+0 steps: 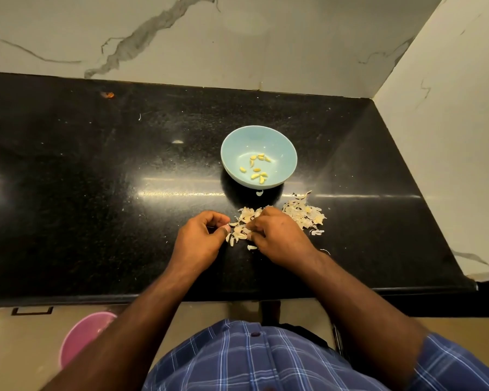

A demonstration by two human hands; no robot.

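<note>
Head view: on a black, speckled stone table, a loose pile of unpeeled garlic cloves lies between the two hands, a little in from the table's front edge. The left hand sits at the left side of the pile with its fingers curled and its thumb tip against the nearest cloves. Whether it actually grips one cannot be told. The right hand rests over the right side of the pile, knuckles up. Its fingers curl down into the cloves and its thumb closes against them from below, so it pinches garlic from the pile.

Just beyond the pile stands a pale blue bowl, upright, with a handful of yellow peeled cloves scattered on its bottom. One white scrap lies on the table at the bowl's near side. To the right of the right hand, touching its far edge, spreads a heap of papery garlic skins, and a few stray flakes lie near it.

The back edge of the table meets a white marble wall with grey veins. On the right a second wall panel runs in at an angle and narrows the table there. Left of the hands the dark surface runs wide and bare, with only an orange speck near the back edge. The front edge runs just above the person's blue checked shirt. A pink basin sits on the floor below, at the left.
</note>
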